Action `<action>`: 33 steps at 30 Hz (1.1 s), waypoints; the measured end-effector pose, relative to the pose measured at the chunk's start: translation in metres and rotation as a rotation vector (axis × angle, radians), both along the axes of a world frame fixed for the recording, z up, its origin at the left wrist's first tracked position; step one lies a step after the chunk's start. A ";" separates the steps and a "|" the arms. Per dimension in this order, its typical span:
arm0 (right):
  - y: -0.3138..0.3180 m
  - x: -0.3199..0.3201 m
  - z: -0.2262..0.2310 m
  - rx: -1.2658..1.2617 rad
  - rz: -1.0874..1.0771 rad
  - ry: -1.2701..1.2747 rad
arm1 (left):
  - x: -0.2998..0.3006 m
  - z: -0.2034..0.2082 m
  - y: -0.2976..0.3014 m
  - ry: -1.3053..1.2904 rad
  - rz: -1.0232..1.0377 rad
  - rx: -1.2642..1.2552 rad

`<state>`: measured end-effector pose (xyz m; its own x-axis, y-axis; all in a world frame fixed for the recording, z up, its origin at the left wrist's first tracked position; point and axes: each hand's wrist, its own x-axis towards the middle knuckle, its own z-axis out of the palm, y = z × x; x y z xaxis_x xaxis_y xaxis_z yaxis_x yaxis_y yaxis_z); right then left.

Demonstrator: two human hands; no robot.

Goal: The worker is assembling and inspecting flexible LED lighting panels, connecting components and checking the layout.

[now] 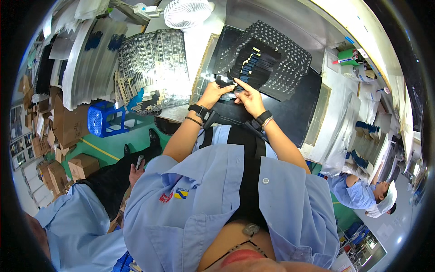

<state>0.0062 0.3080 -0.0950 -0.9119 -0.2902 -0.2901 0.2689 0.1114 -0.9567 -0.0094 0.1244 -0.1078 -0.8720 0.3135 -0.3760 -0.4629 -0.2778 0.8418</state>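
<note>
My left hand (212, 94) is closed, thumb and fingers pinching a small black piece (223, 81) at the near edge of the black work mat (294, 117). Close beside it, my right hand (250, 99) has its index finger reaching toward that piece and its other fingers curled in. What the right fingers grip is too small to make out. Just beyond both hands lies a fanned row of black strips (265, 68) with blue and pale ends. Those strips rest on a black sheet (292, 72) dotted with rows of light openings.
Left of the mat stand a pile of patterned sheets (154, 54) and stacked pale strips (93, 59). A white fan (188, 13) is at the back. A blue stool (102, 120) and cartons (84, 165) are on the floor. Co-workers sit at left (84, 222) and right (358, 192).
</note>
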 end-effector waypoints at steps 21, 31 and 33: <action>-0.001 0.001 0.005 -0.087 -0.034 -0.083 | 0.002 -0.012 -0.008 0.006 -0.060 0.037; -0.006 0.004 0.020 -0.017 0.003 -0.048 | 0.008 0.003 -0.003 0.039 -0.001 -0.044; -0.004 0.003 0.014 -0.036 0.000 -0.047 | 0.008 0.003 -0.001 0.077 0.016 -0.047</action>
<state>0.0097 0.3036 -0.0807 -0.8973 -0.3015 -0.3224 0.3139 0.0774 -0.9463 -0.0009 0.1230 -0.1045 -0.9037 0.2831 -0.3214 -0.3919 -0.2442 0.8870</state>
